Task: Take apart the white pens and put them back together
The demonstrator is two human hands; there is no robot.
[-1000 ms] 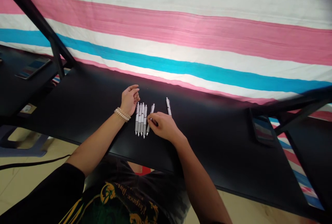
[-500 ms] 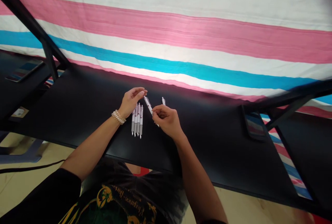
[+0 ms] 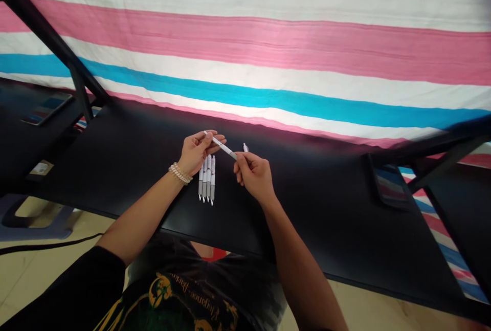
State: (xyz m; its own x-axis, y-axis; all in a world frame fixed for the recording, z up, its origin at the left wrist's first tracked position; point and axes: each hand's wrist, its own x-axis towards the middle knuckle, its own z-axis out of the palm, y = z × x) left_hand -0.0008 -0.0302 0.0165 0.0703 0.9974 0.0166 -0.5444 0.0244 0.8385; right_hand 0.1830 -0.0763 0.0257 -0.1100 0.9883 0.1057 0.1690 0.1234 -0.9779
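A white pen with a grey grip (image 3: 224, 147) slants between my two hands, above the black table. My left hand (image 3: 197, 151) pinches its upper left end between thumb and finger. The grey end is held in the closed fingers of my right hand (image 3: 253, 171). Below my left hand, several like pens (image 3: 207, 180) lie side by side on the table, tips toward me; their upper ends are partly covered by the hand. Another pen (image 3: 246, 147) shows only its top just behind my right hand.
The black table (image 3: 314, 208) has a dark phone-like slab (image 3: 390, 185) at its right. Another flat dark device (image 3: 48, 108) lies on the neighbouring table at left. Black slanted bars stand at both sides, before a striped cloth (image 3: 245, 44).
The held pen has tilted closer to level, and my left thumb and finger now grip its upper end. My right hand has shifted slightly right, still holding the other end.
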